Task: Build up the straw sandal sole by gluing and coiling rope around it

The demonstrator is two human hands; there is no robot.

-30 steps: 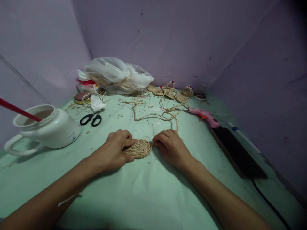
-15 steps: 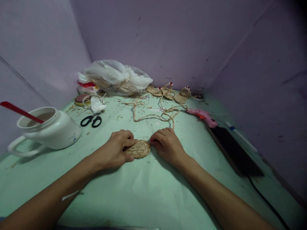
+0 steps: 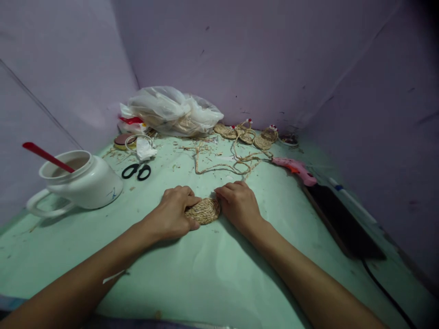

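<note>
A flat oval coil of braided straw cord (image 3: 205, 211) lies on the green table cover. My left hand (image 3: 176, 210) is closed on its left end, thumb at the near edge and fingers along the far edge. At the coil's upper right rim, my right hand (image 3: 239, 203) is closed in a pinch on the loose braided cord, its fingertips beside the coil. The fingertips hide the pinched stretch. From behind that hand the cord (image 3: 219, 166) trails in loops over the cover towards the back.
A pink glue gun (image 3: 295, 170) rests by a dark phone-like slab (image 3: 339, 219) with a black cable. Scissors (image 3: 137, 172) and a white mug (image 3: 85, 183) with a red handle sticking out stand left. At the back are a plastic bag (image 3: 174, 112) and small woven slippers (image 3: 265, 138).
My right hand has shifted along the coil's right rim towards its far side, drawing the cord close against it. My left hand keeps its hold. The view has turned slightly.
</note>
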